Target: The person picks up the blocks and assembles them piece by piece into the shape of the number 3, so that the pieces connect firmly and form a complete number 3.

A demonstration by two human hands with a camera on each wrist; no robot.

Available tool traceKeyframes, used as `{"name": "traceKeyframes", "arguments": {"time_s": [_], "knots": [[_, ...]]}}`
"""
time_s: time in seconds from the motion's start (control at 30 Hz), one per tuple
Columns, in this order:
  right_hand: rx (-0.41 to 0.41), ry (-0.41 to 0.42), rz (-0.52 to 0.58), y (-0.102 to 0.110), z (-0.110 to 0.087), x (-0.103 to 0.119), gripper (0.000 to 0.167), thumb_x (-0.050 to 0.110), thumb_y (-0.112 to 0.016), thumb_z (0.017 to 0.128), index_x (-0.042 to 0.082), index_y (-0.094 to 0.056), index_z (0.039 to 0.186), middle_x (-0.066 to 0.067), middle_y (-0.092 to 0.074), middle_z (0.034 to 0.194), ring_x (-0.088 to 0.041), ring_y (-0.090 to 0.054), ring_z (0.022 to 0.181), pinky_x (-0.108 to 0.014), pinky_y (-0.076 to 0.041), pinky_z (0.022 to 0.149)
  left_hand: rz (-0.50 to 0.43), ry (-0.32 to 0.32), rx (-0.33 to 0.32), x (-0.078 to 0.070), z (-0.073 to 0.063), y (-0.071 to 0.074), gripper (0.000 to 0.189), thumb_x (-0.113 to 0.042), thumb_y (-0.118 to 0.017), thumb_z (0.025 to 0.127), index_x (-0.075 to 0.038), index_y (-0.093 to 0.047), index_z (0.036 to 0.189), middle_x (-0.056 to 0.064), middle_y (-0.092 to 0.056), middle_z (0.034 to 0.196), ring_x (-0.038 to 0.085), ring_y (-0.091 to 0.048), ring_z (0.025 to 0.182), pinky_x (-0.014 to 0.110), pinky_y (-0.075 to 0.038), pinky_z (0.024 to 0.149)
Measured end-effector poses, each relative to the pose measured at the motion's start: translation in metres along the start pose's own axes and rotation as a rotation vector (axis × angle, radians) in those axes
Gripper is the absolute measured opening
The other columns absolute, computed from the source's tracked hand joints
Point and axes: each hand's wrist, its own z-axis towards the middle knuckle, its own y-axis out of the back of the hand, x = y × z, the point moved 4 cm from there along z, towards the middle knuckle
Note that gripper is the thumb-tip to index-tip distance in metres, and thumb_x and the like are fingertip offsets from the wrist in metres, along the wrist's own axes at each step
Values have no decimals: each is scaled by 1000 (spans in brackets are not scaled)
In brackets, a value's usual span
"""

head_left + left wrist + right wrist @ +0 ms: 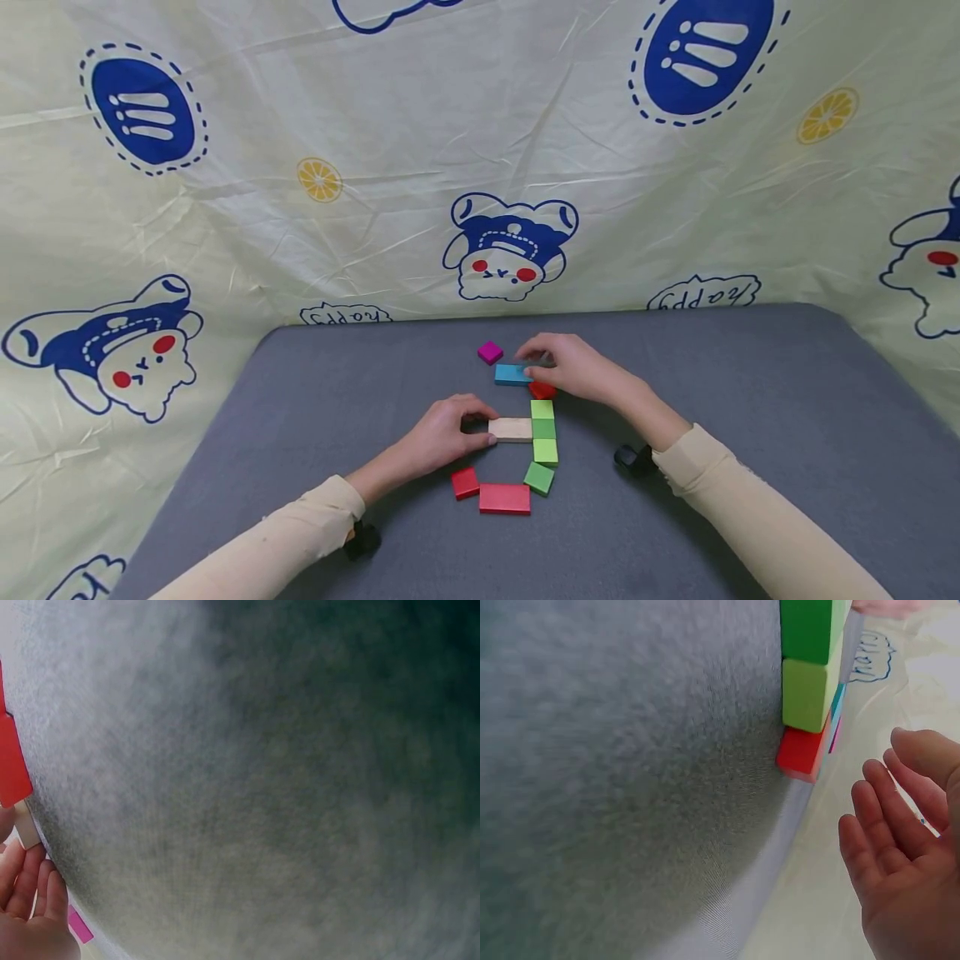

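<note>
My left hand (448, 429) pinches the left end of a plain wooden block (512, 430), thumb at its near side and fingers at its far side. That block's right end meets a column made of a light green block (542, 409), a green block (543, 428) and another light green block (546, 452). My right hand (570, 363) hovers at the right end of a blue block (512, 375), its fingers relaxed and apart. Partly beneath this hand lies a red block (542, 391). In the right wrist view, the palm and fingers (889, 825) hold nothing.
A magenta block (491, 352) lies beyond the blue one. Nearer me are a tilted green block (539, 478), a long red block (505, 499) and a small red block (465, 482). Everything lies on a grey tabletop (300, 400), with a printed curtain (390, 242) behind.
</note>
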Motion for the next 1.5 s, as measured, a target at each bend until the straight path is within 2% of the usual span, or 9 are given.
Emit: {"name": "traceKeyframes", "arguments": {"time_s": [0.27,0.4,0.7,0.93,1.23,1.5], "knots": [[-18,69,-14,1,-28,10,30,17,-70,92,10,-67,121,-5,-65,116,-24,-59,106,-45,-49,90,-3,6,0,-2,0,0,28,-21,-74,89,-17,-70,117,-7,-63,105,11,-56,98,31,-48,88],[-21,98,-27,-4,-41,10,29,15,-72,91,10,-68,119,-2,-65,113,-23,-59,103,-45,-50,89,-4,16,1,-2,-1,0,28,-20,-74,89,-17,-70,116,-8,-62,104,10,-55,98,30,-48,88],[-19,115,-52,-15,-62,12,28,16,-73,90,16,-69,117,4,-63,116,-21,-57,107,-45,-48,92,5,12,8,-2,0,0,28,-20,-74,89,-17,-70,117,-8,-62,105,10,-55,98,30,-48,87],[-3,128,-79,-20,-71,12,26,21,-76,88,19,-69,113,6,-61,113,-20,-55,106,-44,-48,91,9,11,7,-2,-1,1,27,-21,-73,90,-17,-70,116,-8,-62,105,10,-55,97,30,-48,87],[-5,141,-93,-25,-74,14,25,21,-76,87,21,-69,111,9,-61,113,-17,-54,106,-43,-47,91,15,6,1,-2,-1,0,27,-19,-73,90,-16,-70,116,-6,-63,106,11,-55,98,30,-48,88],[21,105,-125,-28,-73,15,25,21,-77,86,21,-70,110,8,-61,113,-17,-54,105,-42,-48,90,19,14,8,-3,0,0,27,-20,-73,90,-17,-70,117,-6,-63,107,12,-55,99,30,-48,88]]}}
